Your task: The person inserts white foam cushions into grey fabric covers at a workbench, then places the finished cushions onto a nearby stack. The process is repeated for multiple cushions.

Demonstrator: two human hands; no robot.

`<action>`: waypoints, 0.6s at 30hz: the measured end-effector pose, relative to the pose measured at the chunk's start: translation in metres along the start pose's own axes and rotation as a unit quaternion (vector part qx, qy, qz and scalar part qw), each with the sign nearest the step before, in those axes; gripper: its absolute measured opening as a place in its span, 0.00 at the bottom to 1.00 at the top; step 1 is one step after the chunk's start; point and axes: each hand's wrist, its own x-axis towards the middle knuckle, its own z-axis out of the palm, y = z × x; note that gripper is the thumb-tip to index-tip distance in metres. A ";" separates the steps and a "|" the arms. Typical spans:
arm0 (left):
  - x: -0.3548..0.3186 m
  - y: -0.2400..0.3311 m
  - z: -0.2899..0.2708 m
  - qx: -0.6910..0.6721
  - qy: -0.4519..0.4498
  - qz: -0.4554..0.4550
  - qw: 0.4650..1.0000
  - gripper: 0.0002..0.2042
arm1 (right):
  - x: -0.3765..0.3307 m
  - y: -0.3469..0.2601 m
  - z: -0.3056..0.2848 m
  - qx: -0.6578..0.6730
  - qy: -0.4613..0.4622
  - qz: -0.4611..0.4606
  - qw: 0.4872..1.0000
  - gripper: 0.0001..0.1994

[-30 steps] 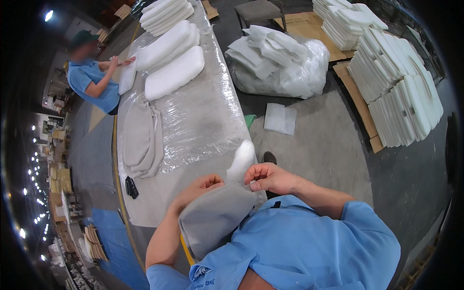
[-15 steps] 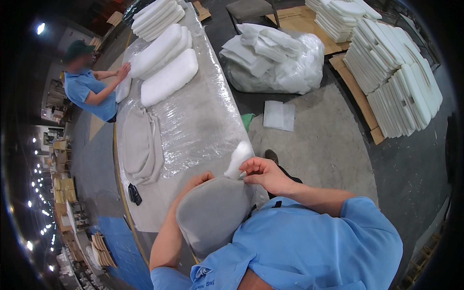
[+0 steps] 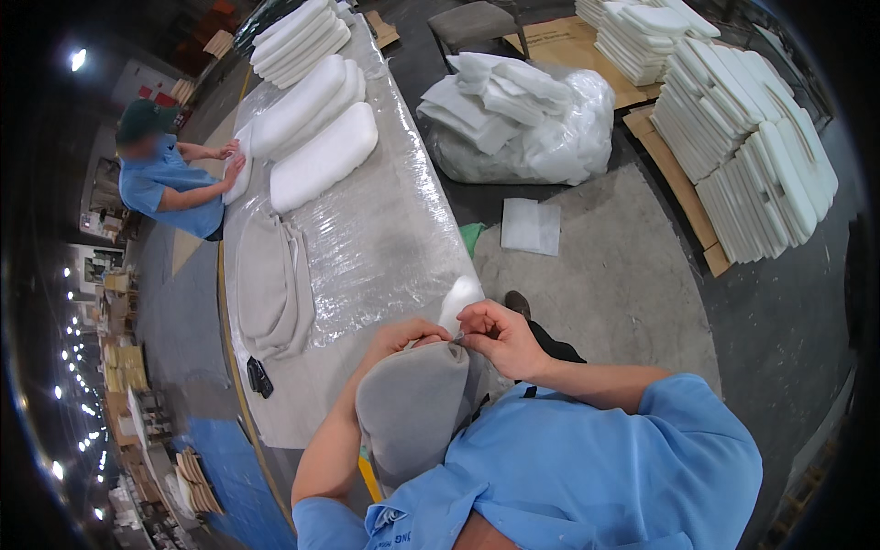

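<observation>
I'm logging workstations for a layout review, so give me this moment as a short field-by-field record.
Left hand: gripping the upper edge of a grey, rounded fabric cover
Right hand: thumb and finger pinched at the cover's upper right corner
Just beyond hands: white, fluffy padding
Table: long, partly under clear plastic; holds folded grey fabric covers, thick white rounded pads
Floor, right: bulging clear plastic bag, flat white sheet
Co-worker: blue shirt, dark green cap, at table's left side
</observation>
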 end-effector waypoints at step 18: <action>0.013 0.013 0.006 0.035 -0.089 -0.118 0.988 0.11 | -0.009 -0.010 -0.011 0.023 -0.055 0.155 0.986 0.16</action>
